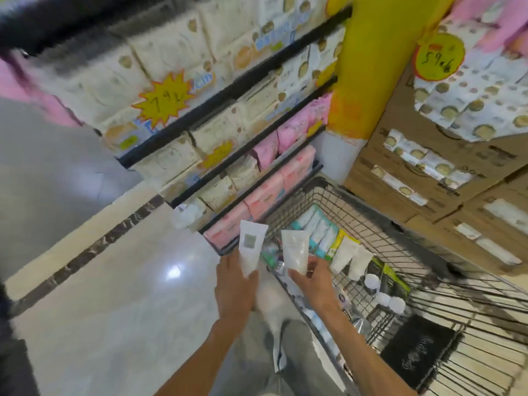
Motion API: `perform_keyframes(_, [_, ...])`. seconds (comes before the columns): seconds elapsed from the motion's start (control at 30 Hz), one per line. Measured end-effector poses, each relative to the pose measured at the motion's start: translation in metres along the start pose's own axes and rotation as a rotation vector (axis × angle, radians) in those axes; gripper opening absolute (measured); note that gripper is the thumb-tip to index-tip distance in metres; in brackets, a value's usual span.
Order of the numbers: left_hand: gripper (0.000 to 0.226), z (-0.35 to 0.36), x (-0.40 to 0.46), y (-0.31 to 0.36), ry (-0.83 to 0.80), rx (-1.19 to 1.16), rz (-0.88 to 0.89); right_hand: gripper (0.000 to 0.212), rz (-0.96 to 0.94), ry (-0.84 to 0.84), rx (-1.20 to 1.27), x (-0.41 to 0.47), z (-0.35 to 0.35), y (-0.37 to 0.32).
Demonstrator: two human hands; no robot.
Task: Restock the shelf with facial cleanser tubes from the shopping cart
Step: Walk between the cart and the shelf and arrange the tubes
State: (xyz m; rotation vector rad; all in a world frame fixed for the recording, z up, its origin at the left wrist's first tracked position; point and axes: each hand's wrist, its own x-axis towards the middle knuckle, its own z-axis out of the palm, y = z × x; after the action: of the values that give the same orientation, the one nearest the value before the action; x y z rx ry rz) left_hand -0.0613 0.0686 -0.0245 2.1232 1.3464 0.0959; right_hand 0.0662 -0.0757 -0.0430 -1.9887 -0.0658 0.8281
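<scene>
Two white cleanser tubes are up, one per hand — I see the left hand (234,284) clamped on the left tube (251,247), the right hand (310,277) clamped on the right tube (295,250), hands apart, just above the near-left rim of the shopping cart (357,201). More tubes (350,257) lie in the cart. Shelf (228,95) of tissue packs stands far left — yellow pillar (371,61) to its right.

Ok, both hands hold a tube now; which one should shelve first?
Left, probably. The left hand holds its tube beside the shelf, outside the cart. The right hand holds its tube over the cart, farther from the shelf.
</scene>
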Motion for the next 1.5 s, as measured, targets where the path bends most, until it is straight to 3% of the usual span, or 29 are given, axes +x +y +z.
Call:
perform_keyframes(0.37, [0.06, -0.117, -0.102, -0.147, 0.424, -0.205, -0.373, 0.034, -0.261, -0.472, -0.316, -0.089, 0.151, -0.058])
perform_keyframes(0.57, [0.062, -0.179, -0.175, -0.254, 0.608, -0.241, -0.563, 0.031, -0.442, -0.675, -0.401, -0.194, 0.267, -0.07])
perform_keyframes(0.83, [0.067, -0.253, -0.29, -0.408, 0.813, -0.258, -0.781, 0.041, -0.53, -0.973, -0.48, -0.363, 0.417, -0.037])
perform_keyframes(1.1, [0.065, -0.313, -0.391, -0.511, 1.027, -0.318, -1.024, 0.048, -0.604, -1.22, -0.586, -0.506, 0.535, -0.012])
perform_keyframes(1.3, [0.065, -0.359, -0.431, -0.591, 1.113, -0.327, -1.194, 0.047, -0.68, -1.394, -0.616, -0.592, 0.63, 0.001])
perform_keyframes(1.5, [0.064, -0.422, -0.452, -0.68, 1.203, -0.32, -1.257, 0.047, -0.72, -1.504, -0.596, -0.67, 0.73, -0.004])
